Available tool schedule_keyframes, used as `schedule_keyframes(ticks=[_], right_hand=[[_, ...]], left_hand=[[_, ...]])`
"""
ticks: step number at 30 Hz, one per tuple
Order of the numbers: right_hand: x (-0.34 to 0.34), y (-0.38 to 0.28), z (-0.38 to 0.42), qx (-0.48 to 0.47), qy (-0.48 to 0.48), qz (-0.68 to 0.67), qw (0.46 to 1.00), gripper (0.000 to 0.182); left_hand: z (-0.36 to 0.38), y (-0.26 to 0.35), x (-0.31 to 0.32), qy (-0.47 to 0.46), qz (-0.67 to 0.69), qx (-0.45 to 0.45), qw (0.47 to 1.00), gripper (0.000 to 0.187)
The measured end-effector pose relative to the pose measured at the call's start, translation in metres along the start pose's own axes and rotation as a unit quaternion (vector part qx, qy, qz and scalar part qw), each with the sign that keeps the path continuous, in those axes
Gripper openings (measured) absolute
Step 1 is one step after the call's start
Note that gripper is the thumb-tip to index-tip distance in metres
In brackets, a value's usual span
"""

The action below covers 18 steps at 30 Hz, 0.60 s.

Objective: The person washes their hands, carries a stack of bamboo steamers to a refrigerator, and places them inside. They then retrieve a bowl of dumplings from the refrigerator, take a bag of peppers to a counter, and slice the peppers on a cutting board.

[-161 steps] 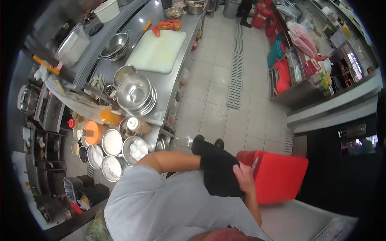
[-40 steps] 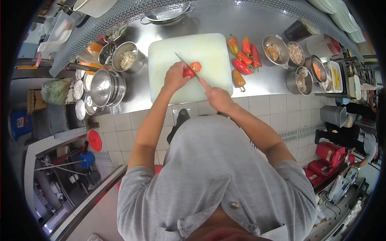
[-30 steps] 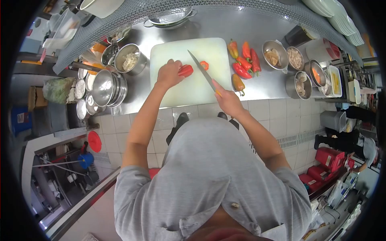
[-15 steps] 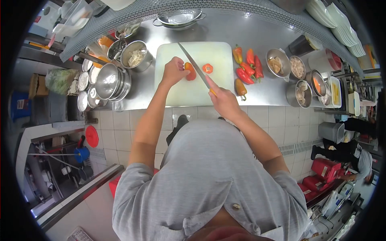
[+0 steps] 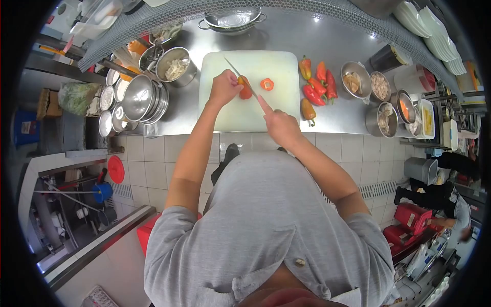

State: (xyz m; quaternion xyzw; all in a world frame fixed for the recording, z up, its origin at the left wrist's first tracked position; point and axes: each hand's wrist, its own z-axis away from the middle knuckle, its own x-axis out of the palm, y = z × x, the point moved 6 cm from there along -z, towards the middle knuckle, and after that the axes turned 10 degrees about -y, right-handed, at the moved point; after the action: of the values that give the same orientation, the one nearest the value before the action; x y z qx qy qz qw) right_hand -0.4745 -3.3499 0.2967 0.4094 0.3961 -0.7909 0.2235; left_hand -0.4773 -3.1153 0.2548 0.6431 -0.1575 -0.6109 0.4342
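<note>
On the pale cutting board (image 5: 220,115), my left hand (image 5: 224,88) grips an orange-red pepper (image 5: 245,91) by its left side, with fingers curled. My right hand (image 5: 282,127) is closed round the handle of a long knife (image 5: 247,84), index finger stretched along the blade. The blade slants up to the left and lies over or against the pepper; the exact contact is too small to tell. A small cut pepper piece (image 5: 266,84) lies to the right of the blade. Several whole peppers (image 5: 318,88) in red, orange and yellow lie right of the board.
A metal bowl of pale slices (image 5: 176,67) and stacked empty bowls (image 5: 138,100) stand at the left. Bowls of food (image 5: 356,80) stand at the right. A colander (image 5: 232,21) is at the back, beneath a mesh shelf (image 5: 194,20). Another person (image 5: 460,207) is at the far right.
The knife has shifted left, from beside the pepper to over or against it. My right hand has moved slightly with it, while my left hand stays at the pepper.
</note>
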Motion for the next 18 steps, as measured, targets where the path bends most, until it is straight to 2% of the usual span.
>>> schedule_keyframes(ticks=[2,4,7,8,11,13,14,17,18], right_hand=[[0.036,0.025,0.001,0.009,-0.050,-0.006,0.999,0.070],[0.047,0.034,0.008,0.007,-0.055,-0.016,0.998,0.071],[0.057,0.041,0.008,-0.005,-0.052,-0.032,0.998,0.069],[0.056,0.045,0.007,-0.006,-0.045,-0.037,0.998,0.068],[0.042,0.055,0.012,-0.003,-0.043,-0.126,0.991,0.066],[0.040,0.064,0.018,-0.023,-0.035,-0.179,0.983,0.065],[0.038,0.066,0.019,-0.036,-0.030,-0.205,0.978,0.065],[0.038,0.069,0.034,0.021,-0.088,-0.233,0.968,0.066],[0.039,0.071,0.038,0.018,-0.081,-0.236,0.968,0.066]], left_hand=[[0.002,0.000,0.000,-0.003,0.001,-0.007,1.000,0.033],[0.004,0.006,0.001,-0.013,0.009,-0.016,1.000,0.037],[0.004,0.027,0.010,0.003,-0.136,0.080,0.987,0.043],[-0.011,0.016,0.018,-0.064,-0.156,0.044,0.985,0.044],[-0.048,0.008,0.012,-0.104,-0.178,0.044,0.978,0.040],[-0.075,-0.003,0.003,-0.136,-0.189,0.011,0.973,0.043],[-0.082,-0.004,-0.001,-0.156,-0.126,-0.038,0.979,0.050],[-0.104,0.009,-0.006,-0.093,-0.251,-0.010,0.963,0.054],[-0.102,0.027,-0.003,-0.031,-0.348,0.027,0.937,0.051]])
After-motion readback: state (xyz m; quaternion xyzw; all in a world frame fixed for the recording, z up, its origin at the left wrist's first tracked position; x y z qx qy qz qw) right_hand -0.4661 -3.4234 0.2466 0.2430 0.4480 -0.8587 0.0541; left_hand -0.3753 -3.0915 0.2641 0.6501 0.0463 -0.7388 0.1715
